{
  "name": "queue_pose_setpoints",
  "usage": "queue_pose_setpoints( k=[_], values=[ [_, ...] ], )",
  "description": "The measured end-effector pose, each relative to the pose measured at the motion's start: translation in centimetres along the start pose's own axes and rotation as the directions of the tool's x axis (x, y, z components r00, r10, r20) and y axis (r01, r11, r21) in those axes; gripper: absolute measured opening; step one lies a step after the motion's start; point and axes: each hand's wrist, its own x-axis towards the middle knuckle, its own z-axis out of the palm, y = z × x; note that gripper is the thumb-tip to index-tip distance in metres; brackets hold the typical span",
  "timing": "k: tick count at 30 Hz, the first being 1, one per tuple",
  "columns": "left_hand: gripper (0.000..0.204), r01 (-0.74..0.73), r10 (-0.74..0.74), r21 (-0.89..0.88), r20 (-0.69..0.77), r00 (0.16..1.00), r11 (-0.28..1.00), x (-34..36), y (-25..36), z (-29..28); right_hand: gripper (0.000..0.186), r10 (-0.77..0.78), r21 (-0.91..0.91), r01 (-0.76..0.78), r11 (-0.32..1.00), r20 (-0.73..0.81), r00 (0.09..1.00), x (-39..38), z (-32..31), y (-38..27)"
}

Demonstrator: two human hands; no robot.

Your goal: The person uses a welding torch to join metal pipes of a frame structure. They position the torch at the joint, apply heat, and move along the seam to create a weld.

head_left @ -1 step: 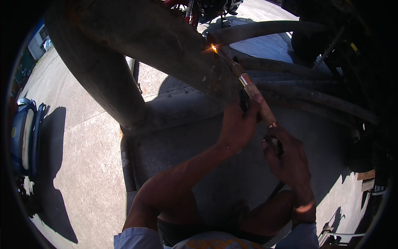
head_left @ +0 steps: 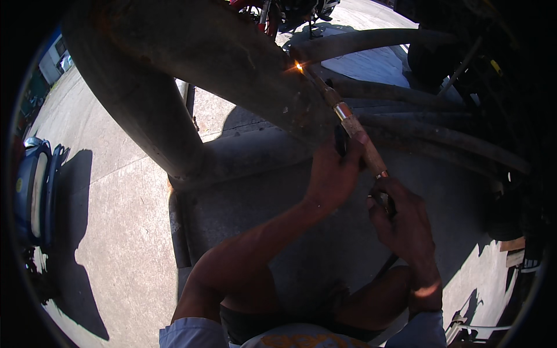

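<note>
A long torch with a brownish handle and a brassy collar slants up and to the left. At its tip a bright orange spark glows against the end of a thick grey metal pipe. My left hand closes on the middle of the handle, thumb along its side; a small dark piece shows by its fingers, its kind unclear. Around the rear end of the torch my right hand is closed, partly covering a metal fitting. A dark hose or cable runs down behind my right wrist.
Another thick pipe descends on the left to a horizontal pipe. Several curved pipes reach off to the right. A motorcycle stands at the far side, and a blue vehicle part at the left edge. Concrete ground lies below.
</note>
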Motion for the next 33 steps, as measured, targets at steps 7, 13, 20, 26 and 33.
queue_pose_setpoints(
  k=[7,13,20,26,33],
  values=[
    [0.051,-0.039,0.039,-0.001,-0.047,0.998,0.999,0.53,-0.10,0.30,0.033,-0.023,-0.015,0.024,1.000,0.026,0.999,0.56,0.23,0.78],
    [0.051,-0.022,0.023,0.034,-0.043,0.999,0.999,0.68,-0.12,0.06,0.033,-0.024,-0.023,0.024,0.999,0.026,0.999,0.60,0.20,0.99],
    [0.052,-0.016,0.018,0.058,-0.043,0.999,0.998,0.86,-0.16,-0.02,0.029,-0.024,-0.026,0.025,0.999,0.016,1.000,0.74,0.22,0.85],
    [0.051,0.005,-0.003,0.050,-0.040,0.999,0.999,0.76,-0.12,-0.01,0.023,-0.026,-0.031,0.026,0.999,-0.005,1.000,0.71,0.32,0.70],
    [0.048,-0.009,0.010,0.030,-0.046,0.999,1.000,0.71,-0.07,0.13,0.027,-0.033,-0.019,0.033,0.999,0.001,0.999,0.65,0.32,0.86]
  ],
)
